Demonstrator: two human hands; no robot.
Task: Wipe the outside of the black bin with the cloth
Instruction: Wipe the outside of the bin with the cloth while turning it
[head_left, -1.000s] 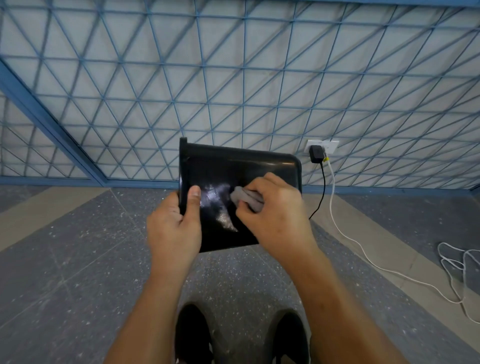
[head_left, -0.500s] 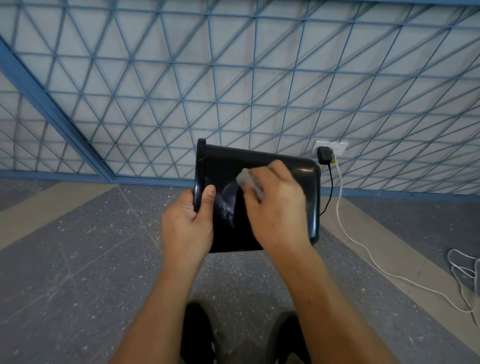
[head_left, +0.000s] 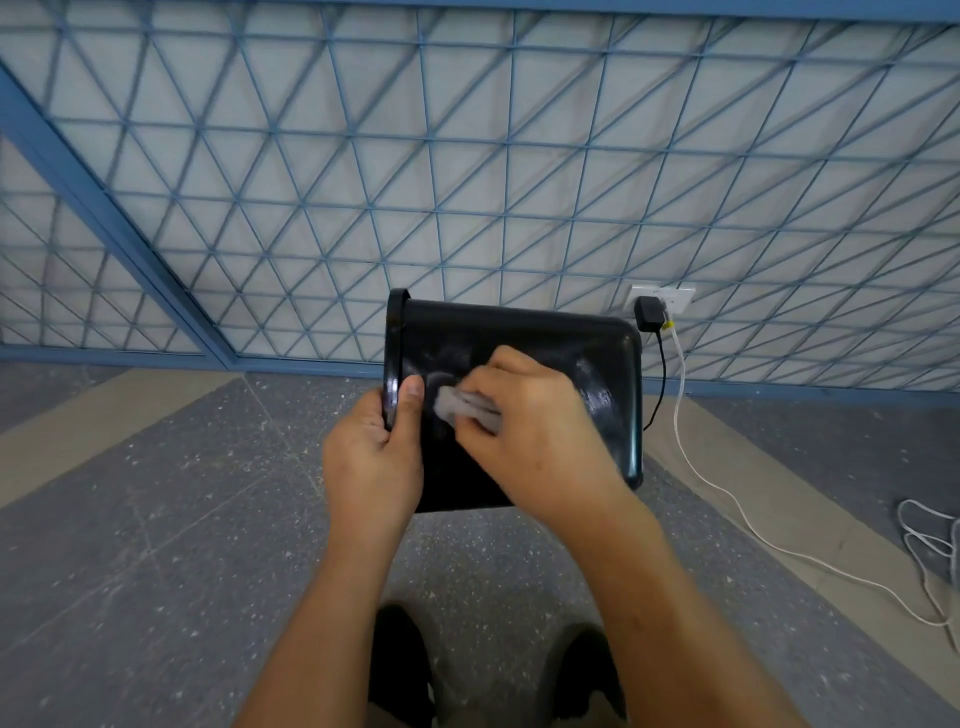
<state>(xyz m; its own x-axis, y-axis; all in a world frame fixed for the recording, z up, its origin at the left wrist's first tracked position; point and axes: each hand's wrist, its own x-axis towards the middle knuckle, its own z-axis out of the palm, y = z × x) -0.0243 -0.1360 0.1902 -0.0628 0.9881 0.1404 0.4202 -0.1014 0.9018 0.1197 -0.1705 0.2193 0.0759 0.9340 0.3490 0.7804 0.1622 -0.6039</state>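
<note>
A glossy black bin (head_left: 545, 332) is held up on its side in front of me, rim to the left, base to the right. My left hand (head_left: 371, 457) grips the rim, thumb lying on the outer wall. My right hand (head_left: 535, 436) pinches a small grey cloth (head_left: 460, 408) and presses it against the bin's outer wall near the rim, just right of my left thumb. Pale smears show on the wall around the cloth. The bin's lower part is hidden behind both hands.
Behind the bin stands a wall with a blue lattice grille (head_left: 467, 171). A black charger (head_left: 649, 314) sits in a wall socket, with a black and a white cable (head_left: 727, 499) trailing across the grey speckled floor at right. My dark shoes (head_left: 400, 665) show below.
My right hand has slid the cloth from the upper middle of the bin's wall leftward and down toward the rim, close to my left thumb. My left hand keeps its grip.
</note>
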